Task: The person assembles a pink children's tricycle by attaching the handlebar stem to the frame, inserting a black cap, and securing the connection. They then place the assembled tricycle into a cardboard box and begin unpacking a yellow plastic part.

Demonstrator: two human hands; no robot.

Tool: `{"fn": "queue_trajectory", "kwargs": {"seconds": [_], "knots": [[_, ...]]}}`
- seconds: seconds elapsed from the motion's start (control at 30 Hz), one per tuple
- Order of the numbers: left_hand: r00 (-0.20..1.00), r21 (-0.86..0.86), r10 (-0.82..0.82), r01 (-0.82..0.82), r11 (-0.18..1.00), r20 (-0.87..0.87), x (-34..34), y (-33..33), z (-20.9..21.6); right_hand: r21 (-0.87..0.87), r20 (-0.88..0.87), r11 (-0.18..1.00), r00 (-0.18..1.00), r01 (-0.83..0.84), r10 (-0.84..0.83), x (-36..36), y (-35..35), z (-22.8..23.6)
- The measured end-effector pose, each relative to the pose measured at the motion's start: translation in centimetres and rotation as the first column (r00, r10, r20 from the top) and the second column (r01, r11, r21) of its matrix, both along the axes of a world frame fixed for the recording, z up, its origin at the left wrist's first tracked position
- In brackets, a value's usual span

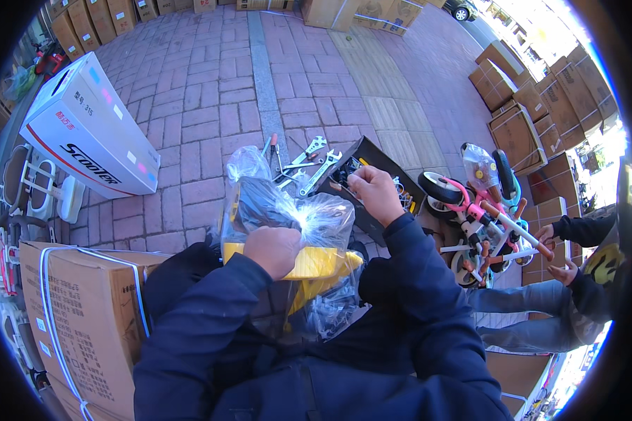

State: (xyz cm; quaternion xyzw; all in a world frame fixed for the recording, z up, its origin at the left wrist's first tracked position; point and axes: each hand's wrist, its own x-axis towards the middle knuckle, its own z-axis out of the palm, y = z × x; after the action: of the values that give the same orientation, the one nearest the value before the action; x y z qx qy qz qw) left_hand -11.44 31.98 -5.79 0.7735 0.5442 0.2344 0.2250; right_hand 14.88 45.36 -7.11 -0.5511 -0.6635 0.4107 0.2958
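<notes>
My left hand [272, 251] is closed on the gathered part of a clear plastic bag [330, 219], in front of my lap. Through the film shows a yellow and black part [309, 263] whose kind I cannot make out. Raised to the right of the bag, my right hand [378, 195] has its fingers pinched together; what they hold, if anything, is too small to name. Just beyond it lies an open black toolbox [369, 151] with small tools inside. Several wrenches lie on the bricks beside the box, among them an adjustable wrench [321, 172].
A white scooter carton [91, 130] stands at the left, and a strapped brown carton [84, 316] is by my left arm. Pink and teal children's bikes [484, 217] stand at the right, beside another person's hands [558, 259]. Stacked cartons [516, 137] line the right side.
</notes>
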Motion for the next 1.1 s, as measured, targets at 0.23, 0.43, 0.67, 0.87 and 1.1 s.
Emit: {"fn": "queue_trajectory", "kwargs": {"seconds": [0.23,0.43,0.67,0.87,1.1], "knots": [[0.999,0.023,0.018,-0.018,1.0,-0.043,0.9,-1.3,-1.8,-0.011,0.215,0.933,0.91,-0.36,0.354,-7.4,-7.9,2.6],[0.981,-0.092,0.076,-0.061,0.994,0.176,-0.8,-0.3,-1.1,-0.013,0.246,0.96,0.93,-0.281,0.275,-9.0,-7.9,-0.2],[0.98,0.171,0.091,-0.121,0.978,0.175,-2.0,1.8,0.3,0.014,0.172,0.968,0.954,-0.252,0.246,-9.5,-7.5,0.2],[0.976,-0.049,-0.116,0.127,0.991,0.185,-4.3,4.6,0.7,0.232,0.231,0.87,0.893,-0.436,0.386,-9.9,-7.6,1.1],[0.938,-0.16,-0.2,0.252,0.955,0.283,-5.6,6.1,-0.5,0.213,0.151,0.904,0.927,-0.37,0.344,-10.1,-7.4,2.1]]}}
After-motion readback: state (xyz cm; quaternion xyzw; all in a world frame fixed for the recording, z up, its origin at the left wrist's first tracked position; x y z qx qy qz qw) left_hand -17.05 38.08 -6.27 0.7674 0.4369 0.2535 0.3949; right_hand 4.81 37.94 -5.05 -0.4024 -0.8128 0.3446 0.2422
